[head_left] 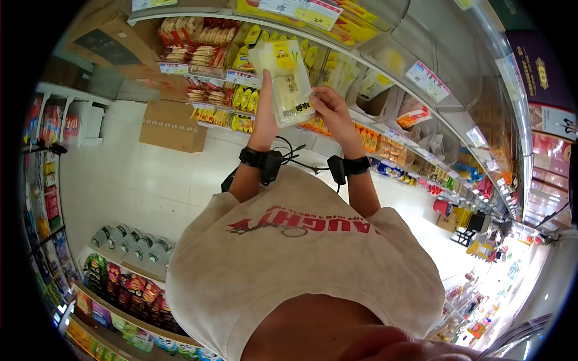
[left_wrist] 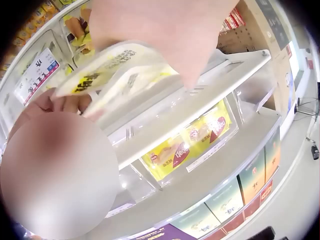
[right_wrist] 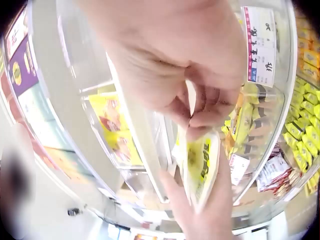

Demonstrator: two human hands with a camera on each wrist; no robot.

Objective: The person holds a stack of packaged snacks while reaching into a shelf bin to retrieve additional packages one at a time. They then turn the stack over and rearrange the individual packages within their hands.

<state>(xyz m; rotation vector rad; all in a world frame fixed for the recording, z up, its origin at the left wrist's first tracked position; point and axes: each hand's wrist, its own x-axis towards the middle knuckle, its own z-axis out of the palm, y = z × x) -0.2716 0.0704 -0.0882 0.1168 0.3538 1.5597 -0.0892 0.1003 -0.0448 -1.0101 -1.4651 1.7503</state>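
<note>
In the head view, a flat clear-and-yellow food packet (head_left: 288,81) with black lettering is held up in front of the shelves. My left hand (head_left: 264,117) grips it along its left side, the thumb lying up its edge. A second similar packet (left_wrist: 137,80) lies against the first in the left wrist view. My right hand (head_left: 338,117) pinches the right edge of the front packet between thumb and fingers. From the right wrist, the packet (right_wrist: 202,162) shows nearly edge-on, between my right fingertips above and the left hand (right_wrist: 207,215) below.
Shelves ahead carry bagged round biscuits (head_left: 211,55), small yellow packets (head_left: 245,99) and price tags (head_left: 427,81). A cardboard box (head_left: 173,125) stands on the floor at left. Black cables (head_left: 292,150) hang between the wrist cameras. Behind is another snack shelf (head_left: 129,283).
</note>
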